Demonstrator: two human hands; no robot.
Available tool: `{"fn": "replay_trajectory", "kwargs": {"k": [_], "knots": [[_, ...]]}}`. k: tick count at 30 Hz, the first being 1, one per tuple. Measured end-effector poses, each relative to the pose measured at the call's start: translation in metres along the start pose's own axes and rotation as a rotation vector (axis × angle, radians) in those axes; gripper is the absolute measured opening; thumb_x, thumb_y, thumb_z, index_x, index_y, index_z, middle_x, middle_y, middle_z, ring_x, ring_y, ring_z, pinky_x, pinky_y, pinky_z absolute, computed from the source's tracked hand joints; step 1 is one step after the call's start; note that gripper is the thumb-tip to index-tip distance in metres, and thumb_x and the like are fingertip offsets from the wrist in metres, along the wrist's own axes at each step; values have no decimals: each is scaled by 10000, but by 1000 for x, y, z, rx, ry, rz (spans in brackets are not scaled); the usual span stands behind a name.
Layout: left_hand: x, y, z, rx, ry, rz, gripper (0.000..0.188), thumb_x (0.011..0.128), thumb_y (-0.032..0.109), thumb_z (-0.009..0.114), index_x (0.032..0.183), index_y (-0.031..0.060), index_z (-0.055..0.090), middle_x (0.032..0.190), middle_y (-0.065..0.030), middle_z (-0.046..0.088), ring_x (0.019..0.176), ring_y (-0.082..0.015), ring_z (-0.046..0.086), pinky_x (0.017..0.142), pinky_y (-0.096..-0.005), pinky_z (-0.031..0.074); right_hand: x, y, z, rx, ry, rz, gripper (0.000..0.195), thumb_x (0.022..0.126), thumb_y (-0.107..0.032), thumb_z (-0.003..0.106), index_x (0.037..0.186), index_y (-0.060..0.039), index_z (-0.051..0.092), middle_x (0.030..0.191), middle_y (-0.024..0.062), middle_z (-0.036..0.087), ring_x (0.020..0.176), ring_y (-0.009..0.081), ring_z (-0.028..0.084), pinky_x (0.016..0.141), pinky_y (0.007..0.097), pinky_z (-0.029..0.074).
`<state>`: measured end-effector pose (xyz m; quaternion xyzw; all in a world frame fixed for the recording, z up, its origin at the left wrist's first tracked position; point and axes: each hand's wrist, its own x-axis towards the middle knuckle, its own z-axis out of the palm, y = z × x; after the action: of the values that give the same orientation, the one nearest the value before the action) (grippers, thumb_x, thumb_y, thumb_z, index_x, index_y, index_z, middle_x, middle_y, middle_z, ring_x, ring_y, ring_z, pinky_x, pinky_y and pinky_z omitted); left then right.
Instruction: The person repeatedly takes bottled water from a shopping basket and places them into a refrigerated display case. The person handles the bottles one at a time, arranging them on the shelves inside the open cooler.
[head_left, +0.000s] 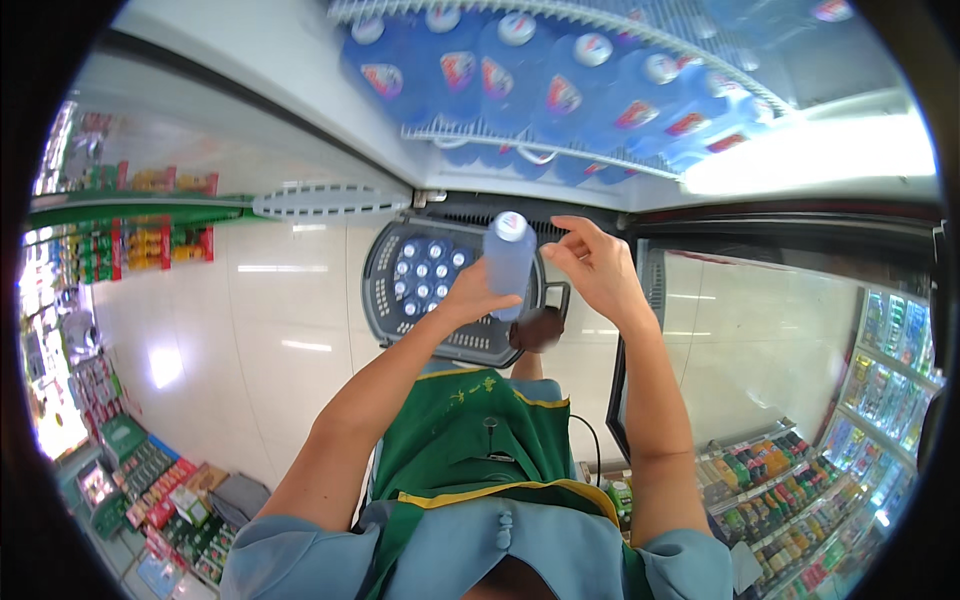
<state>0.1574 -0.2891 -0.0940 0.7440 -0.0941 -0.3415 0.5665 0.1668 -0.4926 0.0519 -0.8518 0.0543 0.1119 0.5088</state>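
My left hand (478, 289) is closed around a large blue plastic bottle (511, 259) with a white cap, held upright over the right side of a dark plastic basket (450, 349). Several small capped bottles (422, 271) stand inside that basket. Just right of the held bottle, my right hand (589, 262) is raised with its fingers curled, touching nothing. Ahead, a wire shelf (570, 146) of an open refrigerated cabinet carries a row of similar large blue bottles (517, 75). More bottles show below that shelf, partly hidden.
Glass cabinet doors stand open at left (300, 135) and right (626, 375). A bright lamp (810, 157) lights the cabinet's right side. Drink shelves (780, 487) stand at the lower right, and boxed goods (172, 495) at the lower left. My shoe (538, 330) is beside the basket.
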Motion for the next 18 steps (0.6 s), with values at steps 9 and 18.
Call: {"fn": "replay_trajectory", "kwargs": {"k": [9,18], "knots": [[9,166,-7,-56,-95,196,469,685,176,739,1104,50,572,1016,-39,615,952,-135,570,833,-311,457,-58,18,-21,154,139,-22,689,696,-101,700,1314,-42,401,1144,181,560,972,288,583,779,350,494],[61,335,24,283,-174,757,785,637,164,771,1289,41,351,1148,-115,549,1089,-195,529,909,-336,418,-16,-31,-120,76,599,-409,782,655,-47,699,1337,5,319,1164,243,528,1070,398,519,893,406,430]]}}
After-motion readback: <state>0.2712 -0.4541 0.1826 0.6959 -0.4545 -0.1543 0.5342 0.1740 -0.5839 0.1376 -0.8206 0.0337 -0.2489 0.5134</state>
